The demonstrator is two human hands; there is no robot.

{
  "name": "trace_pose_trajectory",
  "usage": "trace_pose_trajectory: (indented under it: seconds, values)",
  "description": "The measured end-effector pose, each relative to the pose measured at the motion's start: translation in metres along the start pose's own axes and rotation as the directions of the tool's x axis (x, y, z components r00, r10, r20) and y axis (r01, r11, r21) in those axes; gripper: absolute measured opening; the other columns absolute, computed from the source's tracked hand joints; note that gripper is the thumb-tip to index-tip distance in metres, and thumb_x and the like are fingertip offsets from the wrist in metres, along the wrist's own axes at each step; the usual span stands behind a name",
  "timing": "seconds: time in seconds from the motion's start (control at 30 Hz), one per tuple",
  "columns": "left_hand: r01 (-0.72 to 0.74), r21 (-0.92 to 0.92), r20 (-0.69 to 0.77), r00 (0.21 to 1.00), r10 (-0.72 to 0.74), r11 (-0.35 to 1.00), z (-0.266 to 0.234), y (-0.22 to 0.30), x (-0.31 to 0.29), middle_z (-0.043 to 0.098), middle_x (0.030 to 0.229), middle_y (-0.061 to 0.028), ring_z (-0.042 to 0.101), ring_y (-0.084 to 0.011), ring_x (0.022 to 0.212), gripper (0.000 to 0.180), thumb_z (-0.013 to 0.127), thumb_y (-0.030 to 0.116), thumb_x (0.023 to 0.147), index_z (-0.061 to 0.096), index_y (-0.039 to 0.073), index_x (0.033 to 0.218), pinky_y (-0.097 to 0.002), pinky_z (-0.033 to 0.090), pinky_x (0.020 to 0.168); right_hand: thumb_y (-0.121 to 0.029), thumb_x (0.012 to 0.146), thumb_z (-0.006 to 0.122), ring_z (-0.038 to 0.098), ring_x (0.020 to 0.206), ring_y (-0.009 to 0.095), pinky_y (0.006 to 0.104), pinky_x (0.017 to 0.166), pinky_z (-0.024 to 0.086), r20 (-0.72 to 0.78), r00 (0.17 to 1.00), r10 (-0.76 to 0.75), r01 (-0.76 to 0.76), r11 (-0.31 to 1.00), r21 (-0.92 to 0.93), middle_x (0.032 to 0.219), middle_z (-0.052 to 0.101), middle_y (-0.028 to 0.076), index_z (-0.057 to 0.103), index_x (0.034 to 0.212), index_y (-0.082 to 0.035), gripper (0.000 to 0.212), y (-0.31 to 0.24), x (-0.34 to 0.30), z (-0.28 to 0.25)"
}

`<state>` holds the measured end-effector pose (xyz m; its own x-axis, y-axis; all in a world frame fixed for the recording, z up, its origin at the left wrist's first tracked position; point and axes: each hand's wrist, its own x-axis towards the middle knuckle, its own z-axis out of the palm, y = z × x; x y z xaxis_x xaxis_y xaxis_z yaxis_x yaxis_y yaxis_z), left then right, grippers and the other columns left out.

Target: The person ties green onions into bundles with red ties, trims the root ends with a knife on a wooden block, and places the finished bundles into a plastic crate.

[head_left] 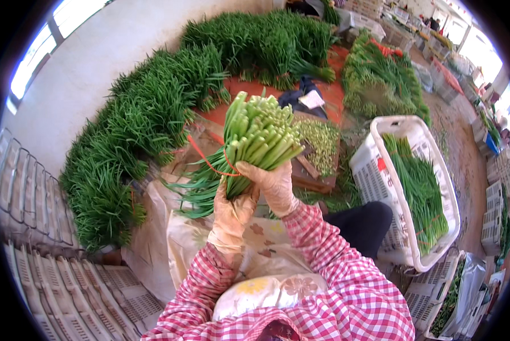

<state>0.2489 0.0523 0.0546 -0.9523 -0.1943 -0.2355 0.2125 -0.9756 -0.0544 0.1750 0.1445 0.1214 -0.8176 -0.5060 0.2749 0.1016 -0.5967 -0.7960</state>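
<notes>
My gloved left hand (232, 219) is closed round the leafy part of a thick bundle of green stalks (260, 133). Higher up on the same bundle, my gloved right hand (273, 184) grips the stems from the right. The pale cut stem ends face up and right, while the long leaves hang toward the left. A thin orange-red band (208, 163) loops out from the bundle beside my fingers; whether it is fastened cannot be seen. A patterned cream cloth (269, 256) covers my lap below the hands.
Rows of upright green bundles (135, 119) curve along the wall. A wooden board (323, 183) with cut stem pieces (320, 139) lies ahead. On the right, a white plastic crate (400, 219) holds laid bundles (417, 190). Stacked crates (67, 290) stand at lower left.
</notes>
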Motion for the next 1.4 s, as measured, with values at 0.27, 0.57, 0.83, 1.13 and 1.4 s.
trace_pose_trajectory:
  seconds: [0.27,0.57,0.83,1.13,1.4]
  values:
    - [-0.139,0.985,0.165,0.932,-0.323,0.101,0.042,0.024,-0.104,0.064,0.107,-0.0181,0.066,-0.0255,0.087,0.063,0.055,0.052,0.087,0.056,-0.005,0.113,-0.0382,0.047,0.090,0.003,0.068,0.077,0.054,0.113,0.019,0.0340,0.095,0.046,-0.066,0.994,-0.091,0.092,0.995,0.022,0.125,0.053,0.009,0.031,0.135,-0.005,0.082,-0.015,-0.042,-0.066]
    - [-0.394,0.919,0.387,0.904,-0.181,0.001,0.054,-0.054,-0.034,0.028,0.145,-0.0098,0.032,-0.0216,0.131,0.132,0.093,0.016,0.046,0.008,0.008,0.147,-0.0357,0.030,0.108,-0.019,0.059,0.087,0.042,0.123,0.025,0.0364,0.103,0.037,-0.064,0.994,-0.090,0.091,0.996,0.011,0.139,0.034,0.013,0.008,0.144,-0.005,0.117,-0.010,-0.103,-0.057]
    - [-0.150,0.957,0.185,0.975,-0.123,0.246,0.031,-0.049,-0.029,0.054,0.121,-0.0093,0.055,-0.0190,0.108,0.082,0.081,0.007,0.064,0.037,0.004,0.133,-0.0338,0.047,0.093,-0.029,0.077,0.073,0.054,0.109,0.021,0.0347,0.095,0.044,0.224,0.918,0.326,-0.055,0.666,-0.744,0.111,0.057,0.007,0.029,0.139,-0.002,0.081,-0.069,-0.103,-0.115]
    - [-0.052,0.941,0.109,0.982,-0.153,0.335,0.028,-0.029,-0.037,0.056,0.119,-0.0099,0.057,-0.0200,0.107,0.081,0.082,0.010,0.064,0.038,0.004,0.131,-0.0362,0.048,0.093,-0.030,0.087,0.066,0.043,0.053,0.000,0.0152,0.044,0.032,-0.005,0.784,0.621,-0.570,0.717,-0.400,0.076,0.058,-0.004,0.060,0.115,-0.002,0.040,-0.104,-0.044,-0.137]
    - [-0.052,0.936,0.115,0.980,-0.162,0.348,0.027,-0.030,-0.034,0.055,0.121,-0.0074,0.054,-0.0182,0.111,0.082,0.082,0.001,0.060,0.040,0.004,0.130,-0.0331,0.044,0.096,-0.020,0.087,0.065,0.045,0.057,0.001,0.0185,0.049,0.036,0.096,0.918,0.385,-0.242,0.736,-0.633,0.069,0.057,-0.006,0.064,0.084,-0.004,0.016,-0.069,-0.043,-0.126]
